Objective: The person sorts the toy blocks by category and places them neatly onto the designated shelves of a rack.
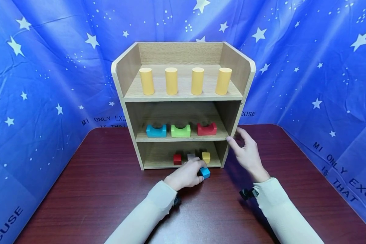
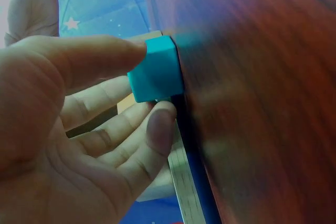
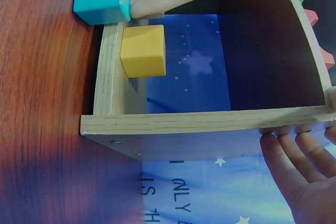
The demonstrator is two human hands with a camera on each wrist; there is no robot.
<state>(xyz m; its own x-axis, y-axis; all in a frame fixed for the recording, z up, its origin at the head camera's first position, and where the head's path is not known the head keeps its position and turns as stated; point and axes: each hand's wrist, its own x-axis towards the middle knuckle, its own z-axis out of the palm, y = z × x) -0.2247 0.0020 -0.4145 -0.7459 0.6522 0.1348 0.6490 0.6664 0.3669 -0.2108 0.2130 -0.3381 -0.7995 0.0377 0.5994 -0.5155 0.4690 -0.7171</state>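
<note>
My left hand (image 1: 186, 173) pinches a blue cube (image 1: 205, 173) between thumb and fingers, just in front of the bottom shelf and low over the table. In the left wrist view the thumb lies across one face of the cube (image 2: 157, 72). My right hand (image 1: 248, 154) holds the right side panel of the wooden shelf unit (image 1: 183, 99), fingers against its outer face and thumb at the front edge. On the bottom shelf sit a red cube (image 1: 177, 159), a greyish cube (image 1: 191, 156) partly hidden by my left hand, and a yellow cube (image 1: 205, 157).
On the middle shelf stand a blue (image 1: 156, 131), a green (image 1: 180, 131) and a red arch block (image 1: 206, 129). Several yellow cylinders, one a cylinder (image 1: 171, 81) left of centre, stand upright on top. The dark red table (image 1: 88, 189) is backed by a blue star-patterned cloth (image 1: 48, 74).
</note>
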